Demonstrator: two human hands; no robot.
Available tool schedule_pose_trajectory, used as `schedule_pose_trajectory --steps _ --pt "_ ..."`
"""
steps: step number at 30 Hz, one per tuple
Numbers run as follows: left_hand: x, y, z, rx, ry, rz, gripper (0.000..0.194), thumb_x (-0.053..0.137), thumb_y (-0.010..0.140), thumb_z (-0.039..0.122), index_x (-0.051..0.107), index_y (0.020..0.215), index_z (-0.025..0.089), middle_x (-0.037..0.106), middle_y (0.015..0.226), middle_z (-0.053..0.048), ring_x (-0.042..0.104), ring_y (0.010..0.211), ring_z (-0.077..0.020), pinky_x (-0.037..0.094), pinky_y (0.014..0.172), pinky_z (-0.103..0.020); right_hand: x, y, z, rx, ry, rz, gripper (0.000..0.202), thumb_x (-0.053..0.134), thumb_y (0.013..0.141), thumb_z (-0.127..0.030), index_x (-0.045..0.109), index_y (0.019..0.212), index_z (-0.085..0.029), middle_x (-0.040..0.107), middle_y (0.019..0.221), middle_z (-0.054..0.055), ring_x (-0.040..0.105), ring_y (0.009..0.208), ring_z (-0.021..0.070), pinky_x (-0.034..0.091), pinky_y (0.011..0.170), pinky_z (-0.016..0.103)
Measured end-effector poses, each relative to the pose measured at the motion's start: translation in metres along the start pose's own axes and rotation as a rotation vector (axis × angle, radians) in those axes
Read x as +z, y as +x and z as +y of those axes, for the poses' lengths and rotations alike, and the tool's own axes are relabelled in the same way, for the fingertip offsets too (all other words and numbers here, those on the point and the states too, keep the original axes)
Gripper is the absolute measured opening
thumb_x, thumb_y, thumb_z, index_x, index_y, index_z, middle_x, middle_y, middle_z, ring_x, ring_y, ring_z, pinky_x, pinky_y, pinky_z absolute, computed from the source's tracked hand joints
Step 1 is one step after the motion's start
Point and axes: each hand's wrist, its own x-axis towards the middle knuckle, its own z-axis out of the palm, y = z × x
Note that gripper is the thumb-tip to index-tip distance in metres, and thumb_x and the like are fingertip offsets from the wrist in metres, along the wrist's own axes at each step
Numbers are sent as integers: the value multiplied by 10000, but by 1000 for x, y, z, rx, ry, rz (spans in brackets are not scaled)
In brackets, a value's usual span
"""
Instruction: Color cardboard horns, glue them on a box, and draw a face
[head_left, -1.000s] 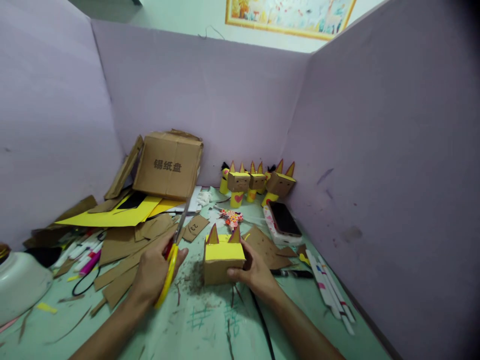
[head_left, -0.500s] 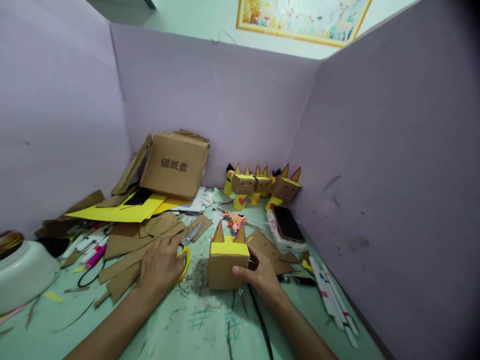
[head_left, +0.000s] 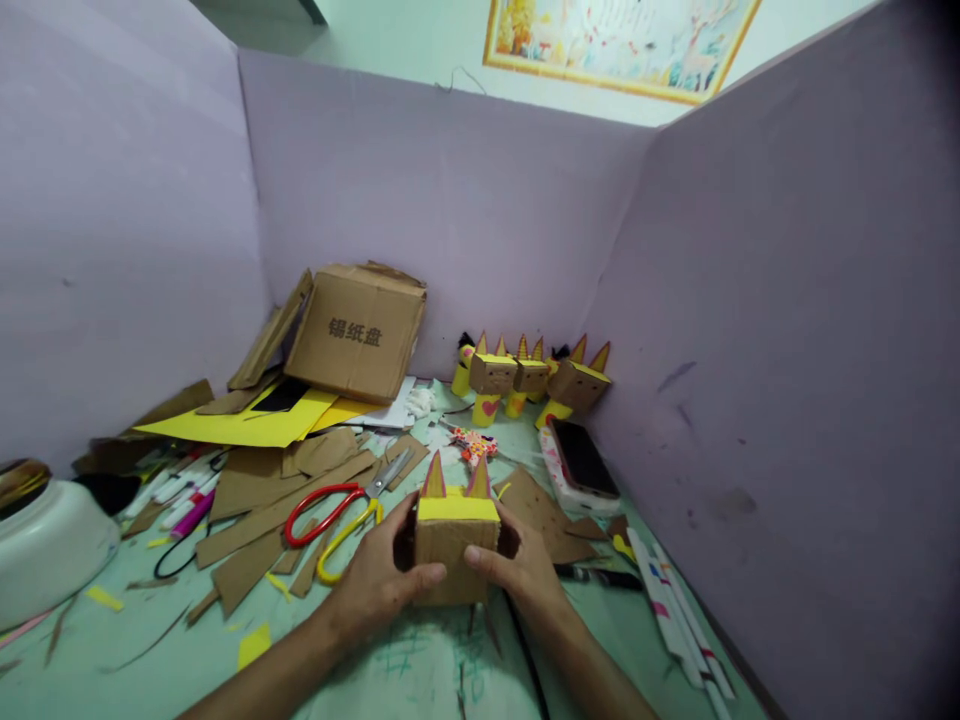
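Note:
A small cardboard box (head_left: 454,572) with a yellow paper top and two pointed, purple-edged ears stands in front of me. My left hand (head_left: 381,578) grips its left side, thumb on the near face. On the opposite side my right hand (head_left: 523,560) clasps it the same way, thumb also across the front. Both hands' other fingers are partly hidden behind the box. Left of my left hand, scissors (head_left: 352,505) with one red and one yellow handle lie on cardboard scraps (head_left: 255,478), blades pointing away.
Several finished cardboard-headed figures (head_left: 493,376) stand at the back right. A phone (head_left: 583,458) rests on a white case beside the right partition. Markers (head_left: 675,600) lie at the right edge. A large carton (head_left: 356,332) leans at the back left, near yellow paper (head_left: 240,418). A white pot (head_left: 56,545) sits far left.
My left hand has let go of the scissors and moved right onto the box. The scissors now lie on the scraps. My right hand still holds the box.

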Motion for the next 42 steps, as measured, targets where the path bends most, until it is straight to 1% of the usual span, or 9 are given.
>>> schedule_pose_trajectory --steps 3,7,13,18,23,31,36,39,42 --pt "-1 0 1 21 -10 -11 808 728 684 421 385 1358 136 545 1321 -147 515 1192 -340 444 970 -432 0 2 4 -5 28 -12 599 796 603 -437 636 1116 -171 676 1178 124 627 1061 320 494 866 413" --pt "-1 0 -3 15 -6 23 825 715 685 441 363 1368 141 573 1293 -138 535 1172 -337 461 953 -429 -1 3 5 -4 72 -28 645 811 583 -452 625 1132 -168 692 1148 122 648 1030 316 508 847 401" --pt "0 0 -3 24 11 11 823 705 696 432 352 1381 142 562 1309 -136 514 1197 -338 453 969 -429 -1 3 6 -24 88 -26 629 815 594 -429 627 1137 -176 707 1116 108 652 1022 311 509 855 407" --pt "1 0 -1 -2 29 27 747 702 707 412 395 1338 156 570 1301 -128 529 1180 -334 462 959 -420 -1 3 5 -9 152 -31 597 824 580 -431 648 1096 -189 709 1109 97 639 1047 315 502 865 397" --pt "1 -2 0 -36 23 44 811 703 705 413 339 1382 157 565 1306 -134 520 1190 -341 467 953 -421 1 0 -2 -3 136 -10 597 820 592 -427 641 1112 -193 719 1070 89 648 1020 305 500 862 397" --pt "15 -5 7 -88 -102 149 750 741 644 430 485 1290 149 665 1166 -114 596 1086 -349 498 912 -420 5 -6 -8 -39 161 27 540 768 662 -455 641 1116 -193 718 1080 90 651 1019 281 491 899 397" --pt "20 -6 10 -153 -32 216 780 754 605 464 504 1276 156 669 1166 -98 599 1080 -349 524 872 -383 6 -8 -4 -33 189 48 516 775 656 -440 636 1097 -212 700 1140 86 630 1072 294 490 903 395" --pt "12 -13 1 -194 24 284 841 753 588 488 466 1317 182 657 1194 -80 587 1098 -363 530 877 -398 9 -12 3 -10 215 61 601 770 652 -467 601 1167 -208 678 1175 98 614 1093 303 474 928 415" --pt "-18 -32 -24 -218 125 355 856 761 588 477 437 1346 247 641 1224 -53 578 1100 -387 547 856 -425 14 -20 13 30 191 99 836 807 573 -509 517 1295 -203 601 1283 132 555 1164 338 449 965 448"
